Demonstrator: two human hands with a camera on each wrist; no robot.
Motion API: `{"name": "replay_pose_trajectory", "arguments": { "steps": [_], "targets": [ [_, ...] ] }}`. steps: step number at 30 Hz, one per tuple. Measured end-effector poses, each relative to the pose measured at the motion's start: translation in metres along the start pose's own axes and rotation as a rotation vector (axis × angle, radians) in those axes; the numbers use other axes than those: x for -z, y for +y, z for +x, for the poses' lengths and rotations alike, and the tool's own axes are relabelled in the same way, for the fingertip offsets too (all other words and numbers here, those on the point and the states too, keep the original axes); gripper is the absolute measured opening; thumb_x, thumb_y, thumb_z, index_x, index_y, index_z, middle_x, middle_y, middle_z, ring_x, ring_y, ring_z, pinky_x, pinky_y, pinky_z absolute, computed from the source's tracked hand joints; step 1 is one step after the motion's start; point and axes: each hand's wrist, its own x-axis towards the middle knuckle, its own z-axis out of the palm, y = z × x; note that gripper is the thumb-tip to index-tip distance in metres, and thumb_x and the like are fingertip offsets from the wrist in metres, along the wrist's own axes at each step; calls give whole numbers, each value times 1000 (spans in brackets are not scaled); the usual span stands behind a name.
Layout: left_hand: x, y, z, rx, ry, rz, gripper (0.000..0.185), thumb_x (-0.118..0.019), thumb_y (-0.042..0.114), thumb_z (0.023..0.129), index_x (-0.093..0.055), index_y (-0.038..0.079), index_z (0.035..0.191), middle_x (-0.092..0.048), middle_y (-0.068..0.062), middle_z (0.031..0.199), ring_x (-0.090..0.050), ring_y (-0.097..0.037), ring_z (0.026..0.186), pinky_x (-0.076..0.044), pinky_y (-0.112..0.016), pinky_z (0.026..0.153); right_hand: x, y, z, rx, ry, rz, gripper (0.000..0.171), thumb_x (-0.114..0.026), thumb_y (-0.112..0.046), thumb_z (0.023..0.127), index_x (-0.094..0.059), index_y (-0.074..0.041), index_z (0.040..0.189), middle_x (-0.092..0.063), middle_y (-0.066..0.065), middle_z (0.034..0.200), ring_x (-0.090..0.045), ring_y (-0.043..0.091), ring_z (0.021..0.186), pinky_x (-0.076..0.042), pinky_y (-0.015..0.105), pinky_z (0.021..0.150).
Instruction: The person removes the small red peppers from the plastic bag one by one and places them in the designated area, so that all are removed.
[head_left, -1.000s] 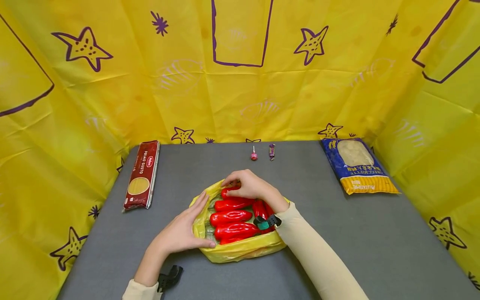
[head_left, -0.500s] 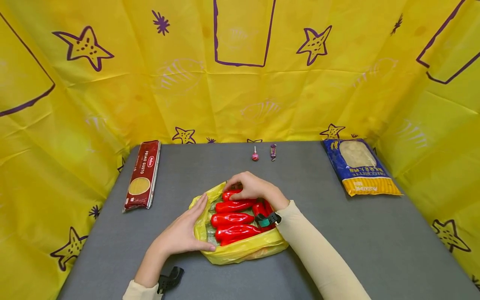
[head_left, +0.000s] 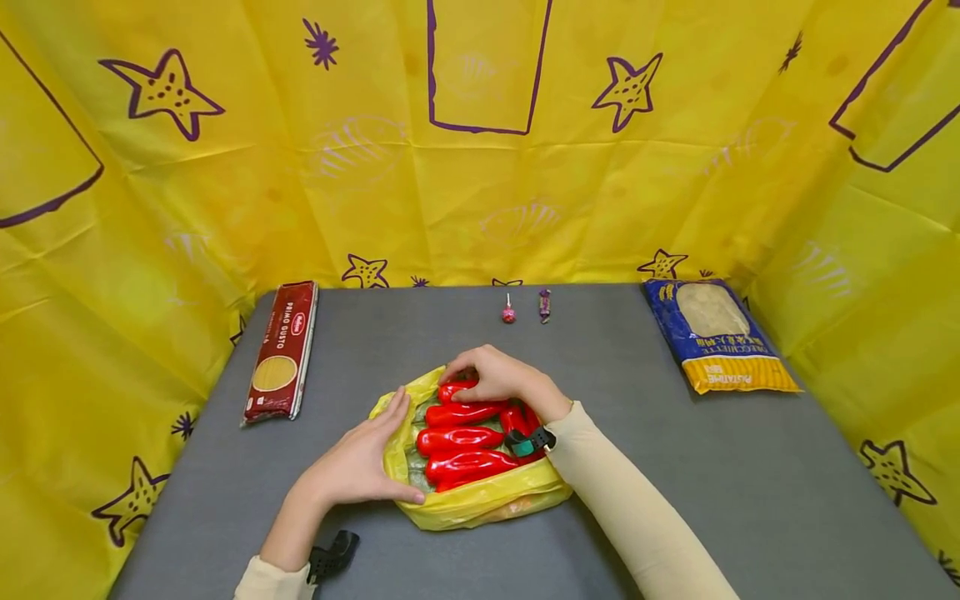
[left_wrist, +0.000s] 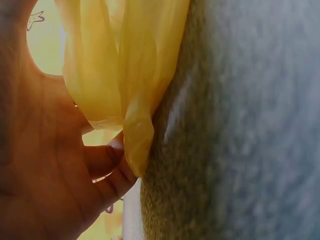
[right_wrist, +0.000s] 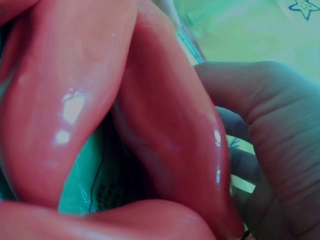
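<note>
A yellow bag [head_left: 480, 500] full of red peppers [head_left: 459, 440] sits in the middle of the gray bench [head_left: 750, 467]. The left hand [head_left: 360, 467] lies flat with straight fingers [left_wrist: 107, 160] against the bag's left side. The right hand [head_left: 498, 377] curls its fingers [right_wrist: 240, 90] around the far pepper [head_left: 456, 389].

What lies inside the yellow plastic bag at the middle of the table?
Long red peppers fill the yellow bag; greenish wrapping shows between them. The right hand covers the far ones, and anything beneath stays hidden.
</note>
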Motion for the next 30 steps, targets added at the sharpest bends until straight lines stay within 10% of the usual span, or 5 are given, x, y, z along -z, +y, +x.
{"name": "replay_pose_trajectory", "arguments": {
  "steps": [15,23,30],
  "targets": [
    [13,-16,-1,22,-51,-74,137,-90,68,70,-21,4,169,-7,-22,177,-34,-49,154,-39,-66,116,-10,-6,9,-13,15,16,26,-81,-20,93,-81,-16,119,-79,-3,114,-67,12,96,-55,25,90],
    [3,1,-19,-1,71,-91,104,-79,66,86,-32,23,169,-23,-4,177,-39,-44,153,-40,-69,114,-10,-6,8,-31,12,6,27,-81,-21,94,-81,-17,121,-78,-2,117,-69,14,103,-55,29,97],
    [-7,16,-23,115,142,-24,99,-74,71,87,-41,22,165,-34,-2,173,-46,-46,146,-40,-69,113,-4,-10,8,-17,24,13,26,-80,-18,94,-81,-16,120,-78,-1,116,-67,13,97,-55,27,92]
  ]
}}
